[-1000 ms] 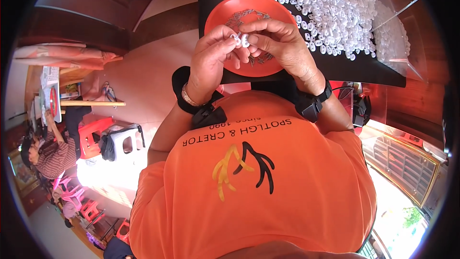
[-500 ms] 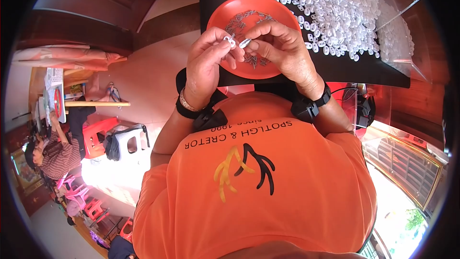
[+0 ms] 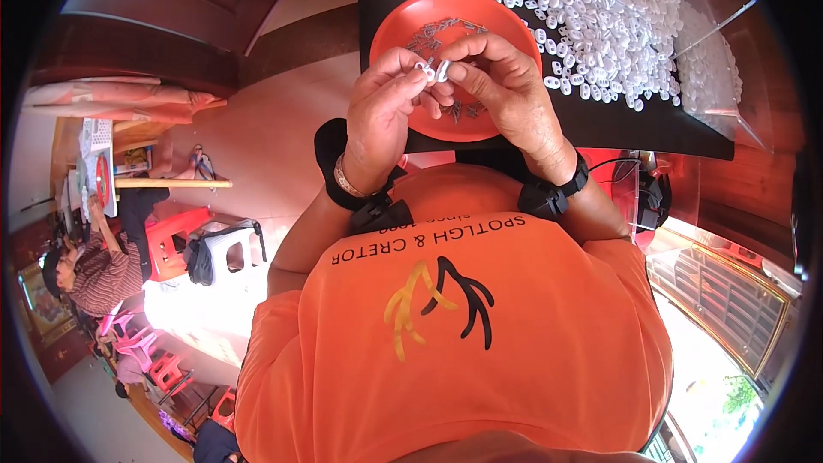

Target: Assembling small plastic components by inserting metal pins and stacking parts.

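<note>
Over a round orange-red plastic bowl, my two hands meet at the fingertips. My left hand pinches a small white plastic piece between thumb and index finger. Pinched in my right hand is a second small white oval piece, tilted and close beside the first. Whether the two pieces touch is too small to tell. Under the fingers, the bowl holds many thin grey metal pins or screws, partly hidden by my hands.
A large heap of white oval plastic pieces covers the right side of the dark table, beside a clear plastic sheet or bag. Off to the left are a red stool, a white stool and another person.
My hands have drawn slightly closer together. The piece in my right hand has turned and now sits nearer the one in my left.
</note>
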{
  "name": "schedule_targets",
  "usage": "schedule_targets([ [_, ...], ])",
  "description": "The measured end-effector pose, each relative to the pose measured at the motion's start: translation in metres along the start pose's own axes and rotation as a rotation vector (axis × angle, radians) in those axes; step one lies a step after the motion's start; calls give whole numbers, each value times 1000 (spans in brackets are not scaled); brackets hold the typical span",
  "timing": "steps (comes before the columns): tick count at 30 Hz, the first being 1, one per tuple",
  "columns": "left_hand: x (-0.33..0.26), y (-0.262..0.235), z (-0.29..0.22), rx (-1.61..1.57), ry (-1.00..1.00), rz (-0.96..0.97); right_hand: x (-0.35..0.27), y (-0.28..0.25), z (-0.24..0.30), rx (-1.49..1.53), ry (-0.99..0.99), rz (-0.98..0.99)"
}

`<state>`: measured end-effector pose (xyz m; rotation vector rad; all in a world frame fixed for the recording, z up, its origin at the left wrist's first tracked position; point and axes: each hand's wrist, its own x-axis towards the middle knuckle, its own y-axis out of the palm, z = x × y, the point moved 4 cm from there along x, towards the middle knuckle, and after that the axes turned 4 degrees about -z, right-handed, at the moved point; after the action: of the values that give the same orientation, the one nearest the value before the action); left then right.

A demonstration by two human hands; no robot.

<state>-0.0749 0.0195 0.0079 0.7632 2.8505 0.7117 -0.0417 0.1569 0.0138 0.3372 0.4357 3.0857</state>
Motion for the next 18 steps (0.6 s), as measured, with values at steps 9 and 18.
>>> schedule_targets([
  [9,3,1,1,-42,30,4,2,3,8,-33,85,-13],
  [18,-1,-3,-10,447,-18,-73,7,-12,7,-85,29,-94],
])
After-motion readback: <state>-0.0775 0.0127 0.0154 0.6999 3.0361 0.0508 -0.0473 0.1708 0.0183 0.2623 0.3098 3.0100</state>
